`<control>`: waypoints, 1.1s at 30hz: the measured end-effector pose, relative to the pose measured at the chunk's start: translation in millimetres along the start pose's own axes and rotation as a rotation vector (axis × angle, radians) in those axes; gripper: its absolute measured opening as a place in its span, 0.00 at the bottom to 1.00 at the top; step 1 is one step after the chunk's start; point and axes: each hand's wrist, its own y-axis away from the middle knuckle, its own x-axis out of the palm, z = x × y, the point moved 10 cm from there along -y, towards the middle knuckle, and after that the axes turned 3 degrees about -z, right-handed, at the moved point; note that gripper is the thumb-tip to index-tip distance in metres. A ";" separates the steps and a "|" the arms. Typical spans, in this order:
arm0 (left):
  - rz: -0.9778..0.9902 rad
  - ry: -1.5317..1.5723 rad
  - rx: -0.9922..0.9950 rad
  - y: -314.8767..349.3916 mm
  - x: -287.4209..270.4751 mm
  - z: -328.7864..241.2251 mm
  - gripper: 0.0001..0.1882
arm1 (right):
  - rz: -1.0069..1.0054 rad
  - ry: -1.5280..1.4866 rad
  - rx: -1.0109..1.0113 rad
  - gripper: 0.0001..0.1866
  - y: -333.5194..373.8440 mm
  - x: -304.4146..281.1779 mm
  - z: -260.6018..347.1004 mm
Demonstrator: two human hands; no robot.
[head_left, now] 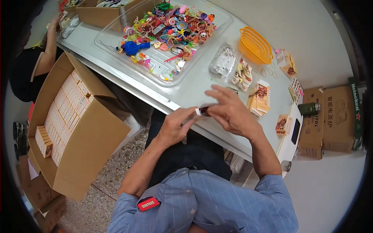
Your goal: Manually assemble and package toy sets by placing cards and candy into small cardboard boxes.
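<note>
In front of my belly, at the table's edge, my left hand (176, 123) grips a small thin carton (198, 112) between thumb and fingers. The carton is seen nearly edge-on, with a white end and a dark reddish part showing. My right hand (232, 112) is at its far end, upper fingers stretched and apart, the index finger at or very near the carton. Whether the right fingertips pinch anything is hidden. Just beyond that hand lies a stack of flat printed cartons (259, 99), orange and white. Printed cards (243, 75) lie beside a clear tray of white pieces (224, 61).
A clear plastic tub (176, 79) of colourful small toys stands on the white table (155, 94). An orange basket (254, 46) sits at the back right. At left, a big cardboard box (91, 145) holds rows of small cartons. Another person's arm (49, 46) is at far left.
</note>
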 end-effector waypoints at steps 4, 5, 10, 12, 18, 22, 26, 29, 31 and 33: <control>0.011 -0.049 -0.106 53.3 -13.0 -21.6 0.22 | -0.118 -0.285 -0.084 0.09 27.5 -6.0 46.4; 0.019 -0.032 -0.191 67.3 -14.4 -21.2 0.23 | -0.115 -0.307 -0.092 0.09 38.8 1.8 57.9; -0.085 -0.036 -0.318 127.9 -23.8 -25.5 0.22 | -0.269 -1.025 0.613 0.09 95.6 76.1 24.6; -0.049 -0.044 -0.359 146.5 -21.1 -22.5 0.21 | -0.167 -1.231 0.653 0.12 106.2 123.1 38.6; 0.005 -0.066 -0.496 196.0 -14.5 -0.7 0.21 | -0.158 -1.281 0.747 0.07 124.7 186.6 49.4; 0.089 -0.087 -0.477 205.0 -3.2 -5.9 0.21 | -0.088 -1.382 0.852 0.04 145.1 218.9 53.3; 0.023 0.250 -0.633 220.9 -1.6 8.0 0.20 | -0.124 -1.413 0.891 0.05 147.6 220.3 54.0; -0.118 0.539 -0.727 223.3 -10.0 17.2 0.16 | -0.102 -1.475 0.918 0.06 144.7 216.4 61.1; -0.119 0.614 -0.850 221.8 -3.3 25.5 0.16 | -0.086 -1.458 0.882 0.06 142.7 221.3 61.1; -0.110 0.552 -0.864 219.1 0.7 24.0 0.17 | -0.063 -1.444 0.854 0.07 139.2 224.7 61.6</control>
